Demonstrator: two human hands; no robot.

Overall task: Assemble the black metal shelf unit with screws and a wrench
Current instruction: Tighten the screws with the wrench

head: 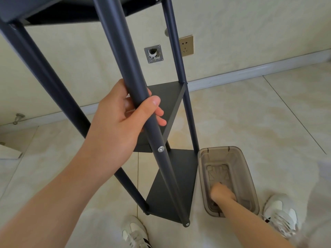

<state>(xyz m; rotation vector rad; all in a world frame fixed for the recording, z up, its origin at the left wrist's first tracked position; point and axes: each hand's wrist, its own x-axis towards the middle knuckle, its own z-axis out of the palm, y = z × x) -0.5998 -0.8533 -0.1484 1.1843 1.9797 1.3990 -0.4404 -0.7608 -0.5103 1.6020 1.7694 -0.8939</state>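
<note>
The black shelf unit [188, 176] stands upright on the tiled floor near the wall; the left hand [121, 122] wraps around its front post [112, 33], just above 1 fitted screw [161, 149], steadying the frame; the right hand [223, 194] reaches into the translucent bin [220, 156] just beside it, fingers bent, though whether they hold anything cannot be told; the step appears to be fetching a screw or the wrench; next, that part must go to an unfastened joint.

The single head-worn wide-angle view looks forward and steeply down, with the wall [232, 24] across the upper frame and the tiled floor [250, 113] below. The shelf unit [114, 42] rises very near the lens at centre, and the person's own shoes [136, 233] sit at the bottom edge.
</note>
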